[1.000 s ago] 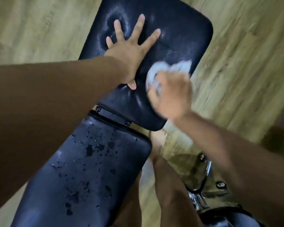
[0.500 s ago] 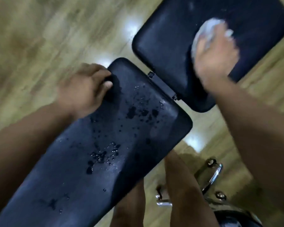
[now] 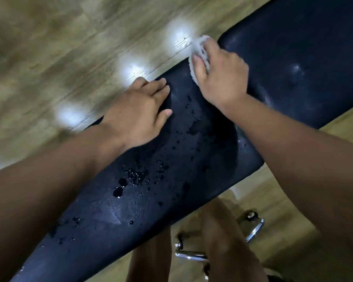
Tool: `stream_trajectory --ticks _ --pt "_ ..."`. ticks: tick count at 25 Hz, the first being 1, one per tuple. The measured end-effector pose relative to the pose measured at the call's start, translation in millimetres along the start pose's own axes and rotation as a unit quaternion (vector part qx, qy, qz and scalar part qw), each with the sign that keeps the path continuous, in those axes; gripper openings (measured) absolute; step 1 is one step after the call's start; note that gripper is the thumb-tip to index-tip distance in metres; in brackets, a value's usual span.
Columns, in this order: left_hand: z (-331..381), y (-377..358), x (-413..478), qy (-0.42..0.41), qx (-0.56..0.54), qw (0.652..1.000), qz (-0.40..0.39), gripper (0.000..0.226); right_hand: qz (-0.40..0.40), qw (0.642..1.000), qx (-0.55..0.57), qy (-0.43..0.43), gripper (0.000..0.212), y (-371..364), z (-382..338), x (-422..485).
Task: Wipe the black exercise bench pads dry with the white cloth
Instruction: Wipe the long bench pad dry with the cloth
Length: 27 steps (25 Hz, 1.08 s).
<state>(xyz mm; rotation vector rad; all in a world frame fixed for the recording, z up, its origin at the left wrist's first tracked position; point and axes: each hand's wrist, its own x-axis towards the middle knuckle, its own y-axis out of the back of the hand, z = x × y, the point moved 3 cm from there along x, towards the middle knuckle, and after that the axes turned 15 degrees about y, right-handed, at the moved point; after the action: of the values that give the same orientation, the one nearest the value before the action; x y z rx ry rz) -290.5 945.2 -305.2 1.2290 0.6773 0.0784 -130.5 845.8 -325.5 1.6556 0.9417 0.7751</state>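
A long black bench pad (image 3: pixel 151 200) runs from the lower left up to the middle, with water drops and small puddles on it. A second black pad (image 3: pixel 304 58) fills the upper right and looks mostly smeared rather than beaded. My right hand (image 3: pixel 220 76) grips a bunched white cloth (image 3: pixel 200 51) at the far left corner of the long pad, near the gap between the pads. My left hand (image 3: pixel 139 112) rests on the long pad's left edge, fingers curled over the side, thumb on top.
Wooden plank floor (image 3: pixel 59 58) with bright light reflections lies to the left. Below the bench are my bare legs (image 3: pixel 222 241) and a chrome frame part (image 3: pixel 253 231) with bolts.
My right hand carried the cloth from the far pad down-left to the corner of the long pad. My left hand stayed on the long pad's edge. The view swung right.
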Motion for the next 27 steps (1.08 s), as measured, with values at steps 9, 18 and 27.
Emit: stream_trajectory --ticks 9,18,27 --pt "7 8 -2 -0.003 0.035 0.999 -0.006 0.064 -0.168 0.981 -0.011 -0.093 0.035 38 23 -175" --pt "9 2 -1 0.009 0.045 0.999 -0.022 0.066 -0.085 0.995 -0.046 0.03 0.031 0 -9 12" --pt "7 10 4 -0.008 0.047 0.998 -0.038 0.066 -0.119 0.992 -0.029 -0.018 0.022 33 18 -148"
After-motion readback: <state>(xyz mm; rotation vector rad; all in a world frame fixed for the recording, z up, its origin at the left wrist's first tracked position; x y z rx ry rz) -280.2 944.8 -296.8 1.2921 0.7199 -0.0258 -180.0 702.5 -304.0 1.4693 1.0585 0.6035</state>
